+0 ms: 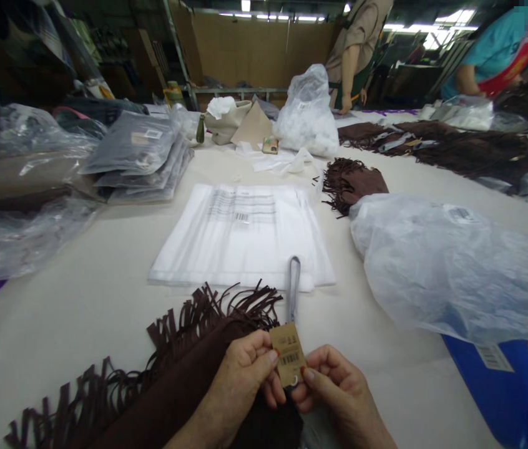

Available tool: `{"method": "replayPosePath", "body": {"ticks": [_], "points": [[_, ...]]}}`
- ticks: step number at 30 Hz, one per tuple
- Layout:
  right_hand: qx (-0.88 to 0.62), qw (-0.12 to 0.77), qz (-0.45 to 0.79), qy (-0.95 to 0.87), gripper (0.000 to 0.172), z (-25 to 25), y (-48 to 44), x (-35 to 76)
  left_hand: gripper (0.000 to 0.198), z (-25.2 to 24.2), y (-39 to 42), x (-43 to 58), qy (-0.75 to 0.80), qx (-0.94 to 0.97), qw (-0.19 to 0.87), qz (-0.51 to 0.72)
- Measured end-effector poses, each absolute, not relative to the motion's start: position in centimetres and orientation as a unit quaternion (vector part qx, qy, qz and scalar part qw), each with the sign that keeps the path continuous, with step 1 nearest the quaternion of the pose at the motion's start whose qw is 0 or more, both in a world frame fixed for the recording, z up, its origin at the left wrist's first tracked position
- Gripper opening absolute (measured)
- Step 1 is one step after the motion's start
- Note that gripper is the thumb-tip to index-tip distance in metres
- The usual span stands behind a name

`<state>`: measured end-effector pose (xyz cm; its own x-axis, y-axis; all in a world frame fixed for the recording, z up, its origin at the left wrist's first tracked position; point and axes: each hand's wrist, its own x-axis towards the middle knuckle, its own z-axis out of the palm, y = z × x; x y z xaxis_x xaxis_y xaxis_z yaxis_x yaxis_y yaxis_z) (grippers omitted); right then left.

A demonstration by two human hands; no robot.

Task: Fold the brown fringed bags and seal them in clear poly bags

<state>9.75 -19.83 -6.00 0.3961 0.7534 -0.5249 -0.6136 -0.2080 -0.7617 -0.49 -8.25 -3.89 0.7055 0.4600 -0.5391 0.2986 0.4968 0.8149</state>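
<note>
Between my two hands is a brown cardboard hang tag point(288, 352) with a barcode and small print. The fingers of my left hand point(240, 368) pinch its left edge. My right hand point(336, 390) grips its lower right edge between thumb and fingers. Under my hands lies a dark brown fringed item point(184, 368), its strips spreading toward the left and the far side; I cannot tell its full shape. A grey strap loop point(293, 287) sticks out beyond the tag. Past it lies a stack of white plastic bags point(245, 243) with printed lines and a barcode.
Grey goods in clear bags point(137, 149) are stacked at left. On the right are a filled translucent bag point(432, 268), a blue bag point(488, 380) and a brown fringed piece point(357, 184). A beige bag point(226, 121) stands farther back. Two people are across the table.
</note>
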Motion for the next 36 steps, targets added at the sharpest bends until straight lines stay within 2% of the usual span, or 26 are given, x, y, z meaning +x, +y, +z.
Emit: {"method": "replayPosePath", "body": {"ticks": [15, 36], "points": [[-0.559, 0.617, 0.55, -0.059, 0.041, -6.11, -19.71, 9.7, 0.042, -4.06, -8.23, -0.37, 0.39, 0.492, 0.777, 0.047], [-0.544, 0.625, 0.556, -0.062, 0.032, -5.67, -19.82, 9.72, 0.032, -3.76, -8.2, -0.43, 0.387, 0.495, 0.776, 0.051]]}}
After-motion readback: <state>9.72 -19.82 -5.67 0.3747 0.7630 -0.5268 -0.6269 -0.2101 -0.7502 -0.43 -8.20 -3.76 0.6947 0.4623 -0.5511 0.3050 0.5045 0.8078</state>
